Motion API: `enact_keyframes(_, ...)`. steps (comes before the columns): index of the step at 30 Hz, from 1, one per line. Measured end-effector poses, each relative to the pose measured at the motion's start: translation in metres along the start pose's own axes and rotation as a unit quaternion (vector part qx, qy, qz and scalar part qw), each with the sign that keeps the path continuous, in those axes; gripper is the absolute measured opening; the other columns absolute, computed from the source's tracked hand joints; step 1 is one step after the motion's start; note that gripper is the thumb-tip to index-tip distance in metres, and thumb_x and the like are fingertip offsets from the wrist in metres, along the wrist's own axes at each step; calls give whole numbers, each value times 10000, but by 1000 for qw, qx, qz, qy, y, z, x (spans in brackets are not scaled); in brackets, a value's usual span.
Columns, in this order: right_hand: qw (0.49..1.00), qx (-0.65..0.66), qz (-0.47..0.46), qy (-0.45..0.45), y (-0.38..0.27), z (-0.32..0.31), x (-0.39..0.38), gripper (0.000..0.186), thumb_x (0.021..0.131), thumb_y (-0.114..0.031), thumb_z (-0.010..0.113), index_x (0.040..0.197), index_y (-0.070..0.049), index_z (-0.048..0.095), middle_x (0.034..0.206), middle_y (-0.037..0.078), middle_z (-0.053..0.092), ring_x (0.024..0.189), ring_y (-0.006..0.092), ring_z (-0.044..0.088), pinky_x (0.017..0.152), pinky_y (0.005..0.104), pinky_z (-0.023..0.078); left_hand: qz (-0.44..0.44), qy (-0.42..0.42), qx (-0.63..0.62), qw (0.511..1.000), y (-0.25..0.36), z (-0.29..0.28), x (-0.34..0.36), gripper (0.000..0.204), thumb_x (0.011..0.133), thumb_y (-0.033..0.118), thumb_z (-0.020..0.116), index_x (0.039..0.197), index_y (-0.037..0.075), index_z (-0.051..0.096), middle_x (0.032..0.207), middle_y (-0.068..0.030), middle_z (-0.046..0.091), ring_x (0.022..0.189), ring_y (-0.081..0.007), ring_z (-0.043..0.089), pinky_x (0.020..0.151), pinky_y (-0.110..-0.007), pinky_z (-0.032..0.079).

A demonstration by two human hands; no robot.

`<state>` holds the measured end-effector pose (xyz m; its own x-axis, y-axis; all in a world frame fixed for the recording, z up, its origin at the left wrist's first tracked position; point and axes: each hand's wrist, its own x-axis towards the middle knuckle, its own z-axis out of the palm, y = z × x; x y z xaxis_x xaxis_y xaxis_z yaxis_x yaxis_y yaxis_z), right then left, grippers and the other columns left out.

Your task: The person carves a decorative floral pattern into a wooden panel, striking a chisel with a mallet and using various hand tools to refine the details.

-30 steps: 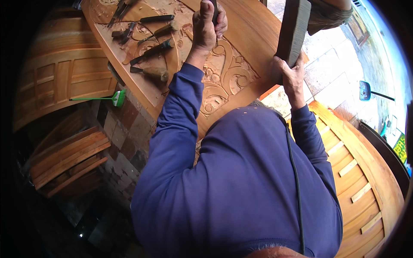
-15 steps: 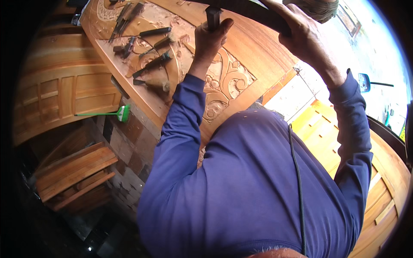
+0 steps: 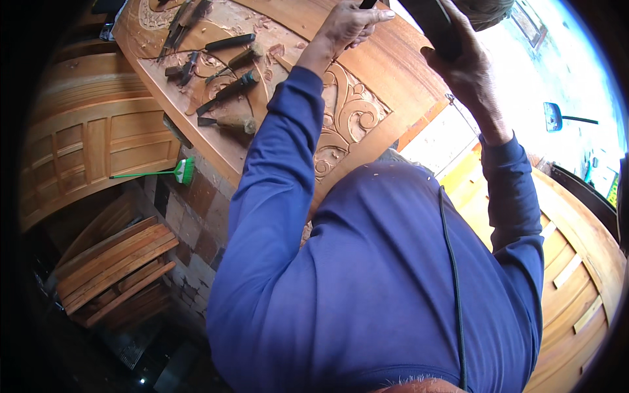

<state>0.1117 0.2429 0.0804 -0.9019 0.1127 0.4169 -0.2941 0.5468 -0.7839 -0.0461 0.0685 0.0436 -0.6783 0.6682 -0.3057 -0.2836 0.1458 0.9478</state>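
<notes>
At the top edge, my left hand is closed around a dark handle-like piece, its index finger stretched to the right. The rest of that piece is out of view. My right hand grips a thick dark bar, which runs out of the picture at the top. Below my left hand lies a wooden panel with a carved scroll relief. Left of that hand, several carving chisels, one with a black handle and one with a dark green-ringed handle, lie among wood shavings.
A rounded grey-brown thing is at the top right. Panelled wooden doors lean at the left, and another panelled piece lies at the right. A green broom and stacked boards are at the lower left.
My left hand has moved up and right, with its index finger now extended. My right hand has shifted slightly down, and the dark bar has swung to a steeper angle.
</notes>
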Motion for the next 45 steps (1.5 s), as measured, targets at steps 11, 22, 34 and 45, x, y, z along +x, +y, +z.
enact_keyframes(11,980,-127,83,126,14,-40,-35,761,847,-112,851,1511,-97,479,1383,122,631,1269,226,611,1065,366,501,153,56,-45,986,-20,-12,-41,412,967,226,723,659,208,450,540,110,377,421,-16,334,416,-228,219)
enact_keyframes(22,985,-40,-84,145,24,-49,-17,840,848,-3,764,1564,13,322,1518,147,471,1405,253,444,1149,406,378,96,151,-26,983,-13,-7,-34,402,972,296,711,650,198,492,511,86,402,398,-38,352,389,-232,258)
enact_keyframes(34,972,90,-80,201,14,-37,-5,885,832,4,788,1574,-16,306,1486,136,494,1336,229,493,1094,387,411,127,166,-53,976,-15,-21,-15,431,962,340,717,643,222,452,499,102,380,368,-40,335,365,-244,232)
enact_keyframes(45,972,95,-38,213,7,-39,11,580,909,-48,728,1427,4,471,1229,93,591,1075,174,569,906,319,471,116,155,-83,978,-21,-37,-21,426,968,316,690,638,213,442,495,83,369,361,-58,330,356,-247,242)
